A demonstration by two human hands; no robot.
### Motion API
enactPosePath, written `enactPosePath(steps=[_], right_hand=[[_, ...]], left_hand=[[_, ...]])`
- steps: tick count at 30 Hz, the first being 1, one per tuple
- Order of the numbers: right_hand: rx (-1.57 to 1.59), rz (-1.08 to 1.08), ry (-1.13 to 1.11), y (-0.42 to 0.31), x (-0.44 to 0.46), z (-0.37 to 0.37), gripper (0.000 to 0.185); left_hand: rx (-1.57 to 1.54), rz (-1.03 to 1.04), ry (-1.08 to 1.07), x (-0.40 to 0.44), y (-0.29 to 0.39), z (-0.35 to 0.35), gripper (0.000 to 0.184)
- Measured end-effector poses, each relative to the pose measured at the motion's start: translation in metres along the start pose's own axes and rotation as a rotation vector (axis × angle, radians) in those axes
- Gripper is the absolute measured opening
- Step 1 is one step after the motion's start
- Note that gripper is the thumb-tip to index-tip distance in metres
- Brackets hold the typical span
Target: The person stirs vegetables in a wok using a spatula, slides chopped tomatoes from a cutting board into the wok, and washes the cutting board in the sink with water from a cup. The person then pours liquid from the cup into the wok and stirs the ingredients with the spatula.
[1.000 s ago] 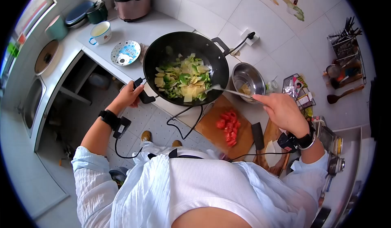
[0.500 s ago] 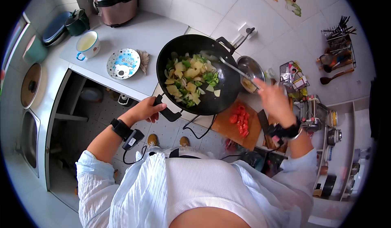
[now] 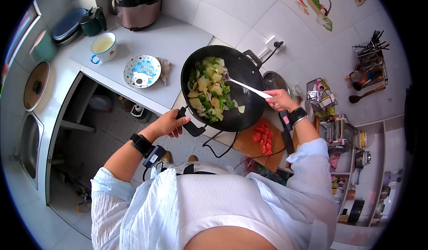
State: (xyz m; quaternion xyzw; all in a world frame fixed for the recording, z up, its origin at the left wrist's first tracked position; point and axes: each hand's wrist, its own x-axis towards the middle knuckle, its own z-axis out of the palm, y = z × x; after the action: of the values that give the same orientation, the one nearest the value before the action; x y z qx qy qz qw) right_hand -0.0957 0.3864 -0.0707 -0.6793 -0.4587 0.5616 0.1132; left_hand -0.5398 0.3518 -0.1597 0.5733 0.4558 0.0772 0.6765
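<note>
Vegetables [image 3: 209, 94], pale slices mixed with green pieces, meet the metal head of a spatula [image 3: 247, 86] whose light handle is wrapped by the fingers of the right hand [image 3: 281, 100]. The left hand [image 3: 167, 124] has its fingers curled around the near handle [image 3: 195, 128] of the wok [image 3: 243, 67], thumb over the top; how tightly it squeezes cannot be told.

The heap lies in the left half of the wok, leaving the right side mostly bare. For good turning, I would slide the spatula low along the wall, get under the heap and fold it toward that bare side, in short strokes so slices near the rim stay inside. A firm left hold should keep the wok from swinging against each push.

The wok sits by the right edge of the grey counter [image 3: 178, 49]; what bears it is mostly hidden. A plate [image 3: 142, 71] lies near the counter's front edge, with a cup [image 3: 109, 56] farther left and an electric cooker [image 3: 138, 13] at the back. Right of the wok are a partly hidden metal bowl [image 3: 278, 80] and a cutting board [image 3: 249, 145] bearing red pieces [image 3: 265, 138].
</note>
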Motion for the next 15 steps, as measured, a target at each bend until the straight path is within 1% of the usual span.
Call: enactPosePath(steps=[1,2,4,5,7,9,10,11,12,13,15], right_hand=[[-0.054,-0.023,0.082,-0.007,-0.009,0.020,0.032],[-0.045,-0.027,0.081,-0.005,-0.014,0.030,0.032],[-0.396,-0.593,0.220,0.002,-0.027,0.045,0.034],[-0.386,-0.590,0.219,0.001,-0.040,0.047,0.034],[-0.937,-0.739,0.462,-0.020,-0.076,0.052,0.037],[-1.001,-0.524,0.488,-0.037,-0.099,0.043,0.039],[-1.025,-0.564,0.529,-0.037,-0.099,0.032,0.035],[-0.944,-0.632,0.504,-0.029,-0.089,0.009,0.033],[-1.030,-0.777,0.451,-0.031,-0.082,-0.012,0.030],[-0.750,-0.204,0.361,-0.052,-0.084,-0.015,0.028],[-0.344,0.114,0.116,-0.057,-0.066,-0.054,0.027]], left_hand=[[0.012,-0.005,-0.005,0.000,0.000,0.000,0.045],[0.021,-0.009,-0.004,0.000,0.001,0.000,0.045],[0.027,-0.020,-0.007,0.001,0.001,0.001,0.046],[0.032,-0.029,-0.011,0.001,0.001,0.001,0.046],[0.036,-0.027,-0.003,0.001,0.001,0.001,0.045],[0.046,-0.031,0.004,0.000,0.001,0.001,0.045],[0.031,-0.033,0.008,0.000,0.001,0.002,0.045],[0.017,-0.032,0.013,0.000,0.001,0.002,0.044],[0.015,-0.027,0.017,0.000,0.001,0.003,0.044],[0.020,-0.026,0.016,0.000,0.000,0.004,0.044],[0.004,-0.026,0.031,0.000,-0.001,0.005,0.045]])
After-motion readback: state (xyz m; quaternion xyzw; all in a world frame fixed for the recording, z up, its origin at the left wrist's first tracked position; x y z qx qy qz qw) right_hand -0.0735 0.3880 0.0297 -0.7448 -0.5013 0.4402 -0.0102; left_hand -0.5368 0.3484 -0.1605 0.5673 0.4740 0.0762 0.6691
